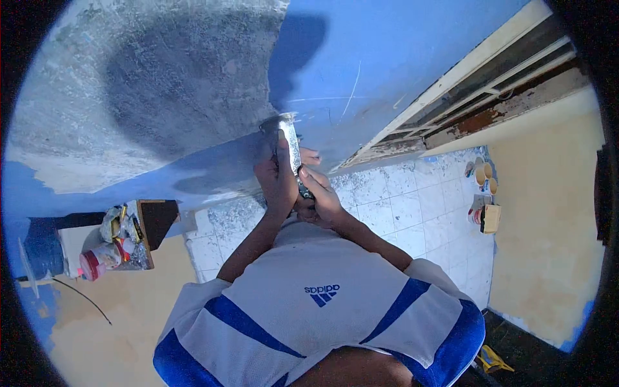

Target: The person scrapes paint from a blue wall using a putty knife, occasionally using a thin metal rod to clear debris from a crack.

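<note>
A scraper with a bright metal blade (pixel 290 140) meets the wall near the border of the blue paint (pixel 361 58) and the bare grey patch (pixel 180 71). My left hand (pixel 277 180) is closed round the scraper, with a finger lying along the blade. Lower down, my right hand (pixel 321 198) is wrapped round its dark handle (pixel 305 189). Fingertips show beyond the blade's right side. The palms and part of the handle are hidden.
A box (pixel 151 248) with bottles and packets stands at left, by a blue container (pixel 45 248). Cups (pixel 485 173) and a tub (pixel 491 219) stand on the speckled tiled floor (pixel 393 213) at right. A barred window frame (pixel 477 77) is at upper right.
</note>
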Demonstrator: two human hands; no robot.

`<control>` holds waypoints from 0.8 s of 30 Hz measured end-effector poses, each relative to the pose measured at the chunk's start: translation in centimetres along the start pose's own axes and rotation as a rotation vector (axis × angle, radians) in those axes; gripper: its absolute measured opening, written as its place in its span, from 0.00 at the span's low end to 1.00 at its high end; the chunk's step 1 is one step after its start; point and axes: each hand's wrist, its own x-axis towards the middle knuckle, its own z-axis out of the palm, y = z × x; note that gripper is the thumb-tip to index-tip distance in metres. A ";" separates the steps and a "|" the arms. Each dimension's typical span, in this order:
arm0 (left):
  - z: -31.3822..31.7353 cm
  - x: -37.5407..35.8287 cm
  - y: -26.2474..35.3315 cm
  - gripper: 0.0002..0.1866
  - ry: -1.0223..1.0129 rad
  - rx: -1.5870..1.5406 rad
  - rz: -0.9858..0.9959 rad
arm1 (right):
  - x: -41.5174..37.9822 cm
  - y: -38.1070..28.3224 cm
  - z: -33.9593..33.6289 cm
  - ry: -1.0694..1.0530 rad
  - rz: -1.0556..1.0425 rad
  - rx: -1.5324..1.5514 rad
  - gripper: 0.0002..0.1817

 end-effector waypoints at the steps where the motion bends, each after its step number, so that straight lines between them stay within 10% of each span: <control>1: -0.1 0.3 -0.3 0.23 -0.019 -0.018 0.030 | 0.0 -0.5 0.5 0.011 -0.011 -0.008 0.21; 24: 1.0 -3.7 0.3 0.21 0.121 -0.116 -0.019 | -4.3 -0.8 0.9 -0.044 -0.133 -0.233 0.16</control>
